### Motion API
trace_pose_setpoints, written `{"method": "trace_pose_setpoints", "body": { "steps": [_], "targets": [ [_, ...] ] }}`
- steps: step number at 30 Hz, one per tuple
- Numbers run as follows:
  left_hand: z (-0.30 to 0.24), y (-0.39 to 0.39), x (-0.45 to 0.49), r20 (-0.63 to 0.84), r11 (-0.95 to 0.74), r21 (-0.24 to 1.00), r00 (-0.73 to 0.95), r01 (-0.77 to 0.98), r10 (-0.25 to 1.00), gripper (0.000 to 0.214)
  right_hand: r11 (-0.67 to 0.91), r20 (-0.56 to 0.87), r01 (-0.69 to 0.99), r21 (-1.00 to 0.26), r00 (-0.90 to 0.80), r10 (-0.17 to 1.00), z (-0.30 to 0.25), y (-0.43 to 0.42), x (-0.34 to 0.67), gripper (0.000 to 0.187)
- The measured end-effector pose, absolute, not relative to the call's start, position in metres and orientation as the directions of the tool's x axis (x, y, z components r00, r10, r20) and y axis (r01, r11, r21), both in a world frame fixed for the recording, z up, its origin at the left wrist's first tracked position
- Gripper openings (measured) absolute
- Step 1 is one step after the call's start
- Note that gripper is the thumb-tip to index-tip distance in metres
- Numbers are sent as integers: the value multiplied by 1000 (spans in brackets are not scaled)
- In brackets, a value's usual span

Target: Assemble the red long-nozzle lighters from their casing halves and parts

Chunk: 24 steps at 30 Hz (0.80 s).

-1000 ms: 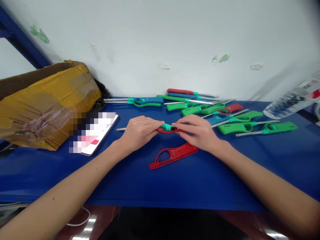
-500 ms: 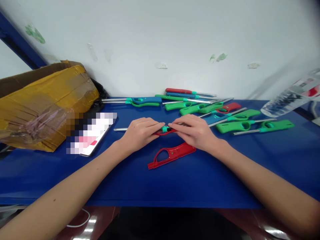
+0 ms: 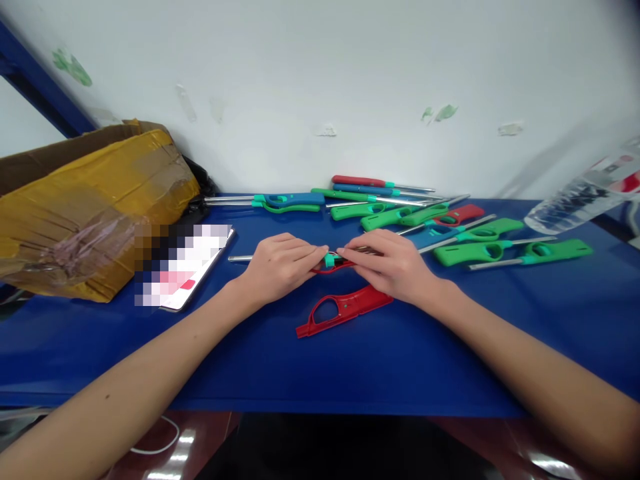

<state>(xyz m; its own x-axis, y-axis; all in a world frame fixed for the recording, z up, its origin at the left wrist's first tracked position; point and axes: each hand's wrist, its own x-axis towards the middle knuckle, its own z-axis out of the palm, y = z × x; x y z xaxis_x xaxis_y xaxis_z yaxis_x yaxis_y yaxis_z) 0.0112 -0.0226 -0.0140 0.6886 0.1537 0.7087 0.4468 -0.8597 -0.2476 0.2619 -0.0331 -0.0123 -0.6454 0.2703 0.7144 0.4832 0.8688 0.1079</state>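
Both my hands rest on the blue table (image 3: 350, 367) around a red stick lighter (image 3: 331, 265) with a teal trigger and a metal tube poking out to the left. My left hand (image 3: 280, 267) has its fingers closed on the lighter's left part. My right hand (image 3: 393, 263) pinches its right part, fingertips meeting the left hand's at the teal piece. A loose red lighter shell half (image 3: 344, 309) lies flat just in front of my hands.
Several green, blue and red stick lighters (image 3: 465, 237) lie in a heap at the back right. A phone (image 3: 183, 267) lies left of my hands, beside a yellow-taped cardboard box (image 3: 85, 200). A plastic water bottle (image 3: 580, 193) lies at the far right. A white wall stands behind.
My fingertips have crept closer together on the teal piece over the second. The lighter and shell half stay in place.
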Motion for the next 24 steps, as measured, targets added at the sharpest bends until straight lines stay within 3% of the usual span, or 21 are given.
{"method": "trace_pose_setpoints", "body": {
  "steps": [16, 24],
  "targets": [
    [-12, -27, 12, 740, -886, -272, 670, 374, 56, 26, 843, 774, 507, 182, -602, 195, -10, -37, 259, 25],
    [-12, -22, 12, 732, -890, -281, 680, 358, 42, 20, 839, 761, 509, 194, -618, 199, -11, -37, 259, 23]
  ]
}}
